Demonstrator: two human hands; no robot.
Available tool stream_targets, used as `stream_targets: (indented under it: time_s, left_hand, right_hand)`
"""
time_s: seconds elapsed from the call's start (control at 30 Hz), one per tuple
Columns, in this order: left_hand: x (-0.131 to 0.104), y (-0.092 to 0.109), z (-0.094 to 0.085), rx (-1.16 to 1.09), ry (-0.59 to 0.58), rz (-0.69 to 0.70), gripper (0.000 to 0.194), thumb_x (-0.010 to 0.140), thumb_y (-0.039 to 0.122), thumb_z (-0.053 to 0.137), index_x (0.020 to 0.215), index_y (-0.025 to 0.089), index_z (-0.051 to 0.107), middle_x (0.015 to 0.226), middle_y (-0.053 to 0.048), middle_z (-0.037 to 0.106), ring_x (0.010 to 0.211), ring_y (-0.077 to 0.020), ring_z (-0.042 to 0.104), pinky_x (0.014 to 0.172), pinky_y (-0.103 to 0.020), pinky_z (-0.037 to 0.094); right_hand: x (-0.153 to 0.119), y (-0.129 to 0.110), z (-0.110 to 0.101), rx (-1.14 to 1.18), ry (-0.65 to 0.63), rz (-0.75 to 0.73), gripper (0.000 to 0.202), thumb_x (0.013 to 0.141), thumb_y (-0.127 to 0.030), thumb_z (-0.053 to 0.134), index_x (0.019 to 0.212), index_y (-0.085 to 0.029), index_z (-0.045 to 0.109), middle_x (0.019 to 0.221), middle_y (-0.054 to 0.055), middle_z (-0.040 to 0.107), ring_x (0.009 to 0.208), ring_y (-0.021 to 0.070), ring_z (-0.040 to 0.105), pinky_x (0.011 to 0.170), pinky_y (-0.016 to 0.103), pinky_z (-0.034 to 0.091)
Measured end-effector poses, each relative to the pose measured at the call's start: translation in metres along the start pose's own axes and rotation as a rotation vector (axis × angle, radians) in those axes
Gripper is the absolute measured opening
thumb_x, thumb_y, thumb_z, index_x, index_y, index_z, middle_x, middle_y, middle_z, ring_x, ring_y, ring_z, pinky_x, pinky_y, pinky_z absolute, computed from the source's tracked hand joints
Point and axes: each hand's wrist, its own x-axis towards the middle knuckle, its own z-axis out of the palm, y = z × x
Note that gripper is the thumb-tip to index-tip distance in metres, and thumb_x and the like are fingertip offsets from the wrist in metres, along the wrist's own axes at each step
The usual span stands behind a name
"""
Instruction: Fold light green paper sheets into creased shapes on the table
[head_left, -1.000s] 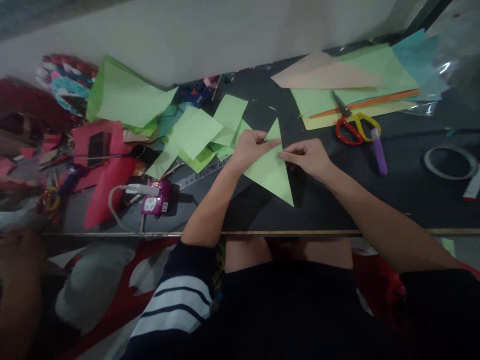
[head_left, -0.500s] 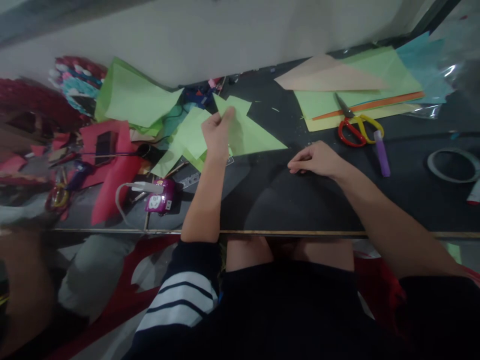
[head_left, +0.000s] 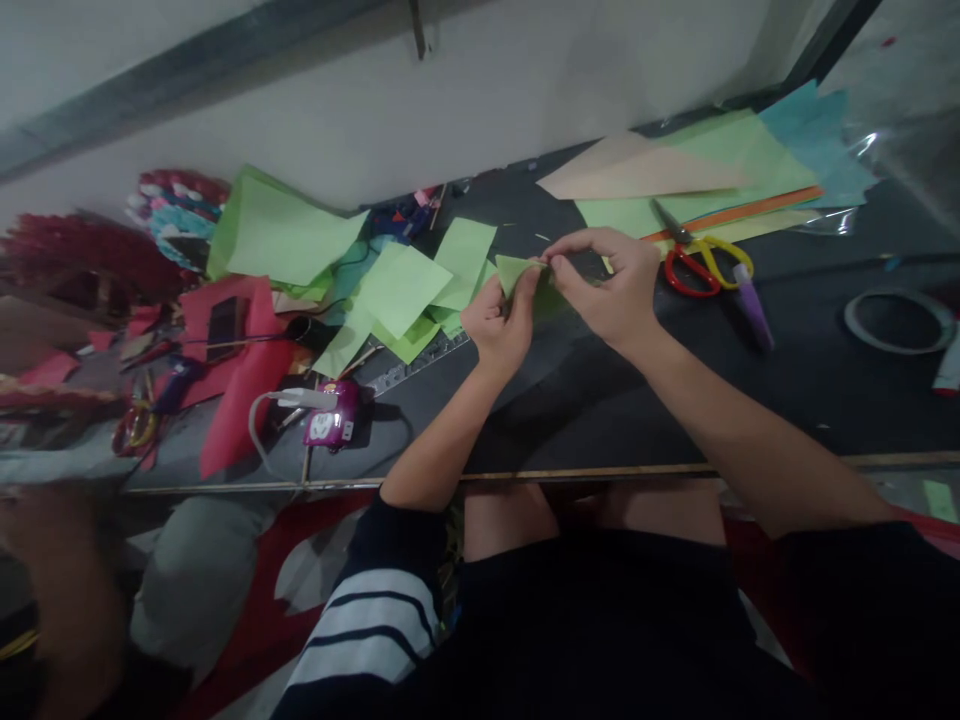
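Between my two hands a piece of green paper [head_left: 513,270] is held up above the dark table. My left hand [head_left: 504,318] pinches it between thumb and fingers. At the paper's upper right tip, my right hand [head_left: 604,280] closes thumb and forefinger on it. Part of the sheet is hidden behind my fingers. Left of my hands lie several loose green paper pieces [head_left: 405,288], partly over a metal ruler [head_left: 405,374]. To the right of my right hand rest scissors [head_left: 694,262] with one red and one yellow handle, and a purple glue stick [head_left: 753,308] touches them.
Green sheets [head_left: 772,150] and a pale pink sheet [head_left: 637,168] are stacked at the back right. A roll of tape [head_left: 898,322] lies at far right. On the left are a purple plug adapter [head_left: 331,420] and red paper [head_left: 244,420]. Another person's arm [head_left: 67,580] shows lower left.
My left hand has moved right with the green paper, lifting it off the table. My right hand has risen from the table and taken hold of the paper's tip.
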Motion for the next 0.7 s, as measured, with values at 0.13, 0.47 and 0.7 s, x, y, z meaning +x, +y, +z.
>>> stream_targets:
  time_s: [0.13, 0.47, 0.7]
  left_hand:
    - [-0.001, -0.009, 0.0, -0.074, -0.03, -0.059, 0.04, 0.098, 0.063, 0.073, 0.105, 0.026, 0.084, 0.109, -0.008, 0.085, 0.119, -0.0274, 0.078, 0.1, -0.039, 0.063]
    - [0.018, -0.015, -0.004, -0.079, -0.212, -0.125, 0.009, 0.09, 0.036, 0.089, 0.092, 0.027, 0.087, 0.104, 0.0, 0.087, 0.11, -0.0235, 0.082, 0.106, -0.043, 0.066]
    - [0.024, -0.013, -0.008, -0.046, -0.12, -0.154, 0.007, 0.091, 0.027, 0.089, 0.084, 0.027, 0.086, 0.092, 0.002, 0.087, 0.095, -0.0206, 0.083, 0.095, -0.04, 0.068]
  right_hand:
    - [-0.006, 0.008, 0.007, -0.021, 0.016, 0.005, 0.008, 0.095, -0.026, 0.07, 0.097, -0.027, 0.077, 0.098, 0.004, 0.08, 0.101, 0.0268, 0.077, 0.103, 0.046, 0.059]
    - [-0.003, 0.012, 0.002, -0.373, -0.117, -0.05, 0.005, 0.095, -0.025, 0.064, 0.095, -0.028, 0.068, 0.104, 0.01, 0.076, 0.115, 0.0332, 0.069, 0.112, 0.055, 0.05]
    - [-0.003, 0.015, -0.002, -0.462, -0.114, -0.096, 0.006, 0.091, -0.021, 0.062, 0.087, -0.026, 0.063, 0.092, 0.007, 0.073, 0.1, 0.03, 0.07, 0.108, 0.052, 0.047]
